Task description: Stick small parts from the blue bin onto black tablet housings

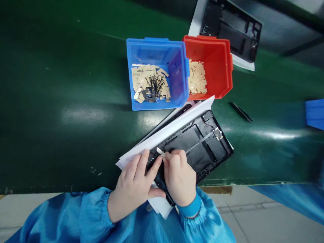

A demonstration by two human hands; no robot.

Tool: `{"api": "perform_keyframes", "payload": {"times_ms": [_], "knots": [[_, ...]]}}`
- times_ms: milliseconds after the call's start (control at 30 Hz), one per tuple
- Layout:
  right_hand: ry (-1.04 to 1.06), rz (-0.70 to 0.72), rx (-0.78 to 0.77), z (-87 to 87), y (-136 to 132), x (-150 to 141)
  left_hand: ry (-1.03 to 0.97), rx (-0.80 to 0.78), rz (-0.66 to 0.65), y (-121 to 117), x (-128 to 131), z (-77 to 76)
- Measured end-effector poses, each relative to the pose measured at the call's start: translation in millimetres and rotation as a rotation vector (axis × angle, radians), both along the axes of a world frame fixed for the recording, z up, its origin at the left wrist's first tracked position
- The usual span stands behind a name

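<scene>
Hands, two, bare, close together: left hand (135,184) with fingers spread, laid across the left end of the black casing (207,143), index fingertip beside the pale strip (161,152); right hand (180,177) curled, thumb and forefinger pinched on that strip. Casing: open-faced, set aslant under both hands, extending rightward past the right one. White paper (168,132): beneath casing, showing ahead of the left fingers. Blue bin (180,79): ahead of both hands, holding beige pieces (141,75) and black slivers (155,86). Red bin (219,72): adjoining, ahead and right, with cream pieces (197,77). Black tweezers (240,111): right of the right hand, apart, on green table (63,77). Second casing (236,32): well beyond the right hand.
</scene>
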State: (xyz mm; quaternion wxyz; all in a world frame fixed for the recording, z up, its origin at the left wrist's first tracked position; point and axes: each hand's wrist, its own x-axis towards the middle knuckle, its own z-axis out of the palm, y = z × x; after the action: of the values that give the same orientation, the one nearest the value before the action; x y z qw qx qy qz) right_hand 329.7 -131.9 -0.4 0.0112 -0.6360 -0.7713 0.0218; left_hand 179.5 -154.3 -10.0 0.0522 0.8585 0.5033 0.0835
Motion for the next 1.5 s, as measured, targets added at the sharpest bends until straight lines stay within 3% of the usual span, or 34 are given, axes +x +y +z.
{"api": "perform_keyframes", "payload": {"times_ms": [700,833,967,1067,1167,1267,1333,1500], "knots": [[-0.036,-0.022,-0.014,-4.8,-0.4,-2.3,0.021,0.019,0.057,-8.1,5.1,-5.3],[0.056,0.027,-0.063,3.2,-5.5,5.2,-0.011,-0.024,0.073,-7.9,4.8,-3.1],[0.196,-0.073,-0.045,23.3,-12.2,34.2,-0.068,-0.099,0.058,4.6,0.9,5.2],[0.263,-0.228,0.075,32.3,0.0,78.2,-0.087,-0.073,0.115,27.3,-4.0,13.5],[0.261,-0.358,0.187,30.0,29.1,131.3,-0.082,-0.099,0.224,52.9,-9.6,19.3],[0.332,-0.293,0.143,20.0,56.0,167.8,-0.171,-0.336,0.199,70.5,-15.6,18.3],[0.390,-0.240,0.097,13.1,63.8,176.4,-0.251,-0.440,0.187,76.8,-19.3,14.2],[0.482,-0.240,0.139,8.4,61.2,171.0,-0.334,-0.483,0.195,82.7,-23.7,6.5]]}}
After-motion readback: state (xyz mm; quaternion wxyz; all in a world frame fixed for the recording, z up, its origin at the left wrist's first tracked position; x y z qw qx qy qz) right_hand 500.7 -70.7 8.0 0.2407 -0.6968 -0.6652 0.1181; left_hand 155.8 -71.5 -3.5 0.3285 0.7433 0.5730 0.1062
